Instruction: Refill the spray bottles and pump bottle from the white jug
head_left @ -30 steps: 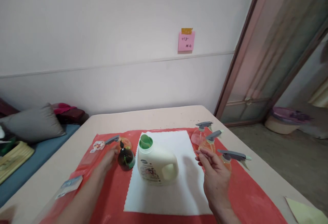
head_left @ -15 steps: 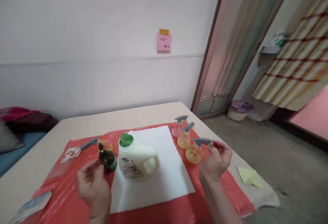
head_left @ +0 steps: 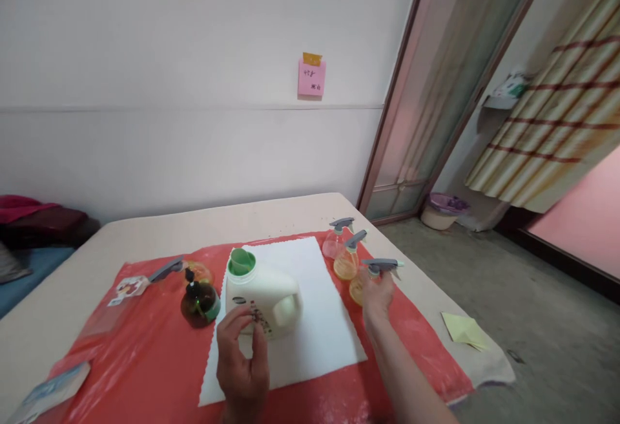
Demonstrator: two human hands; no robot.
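Carrying everything at hand, a broad beige tabletop (head_left: 271,214) lies beneath a glossy red plastic sheet (head_left: 159,353) that stops short of the far edge. On that sheet lies a flat white rectangular mat with scalloped sides (head_left: 329,320). A cream-white plastic jug with a green mouth and side handle (head_left: 271,286) stands upright on the mat's left half. Before its label is the left hand (head_left: 242,359), thumb and fingers curled but apart; whether it touches the jug, I cannot tell. Toward the tabletop's right edge, the right hand (head_left: 376,298) is at a round yellow-amber spray bottle with a grey trigger head (head_left: 356,290), the nearest of three in line; its fingertips are hidden, so I cannot tell whether they are clamped. Beyond stand a similar amber bottle (head_left: 345,267) and a pink one (head_left: 332,245). Left of the jug sits a dark rounded pump bottle (head_left: 197,304).
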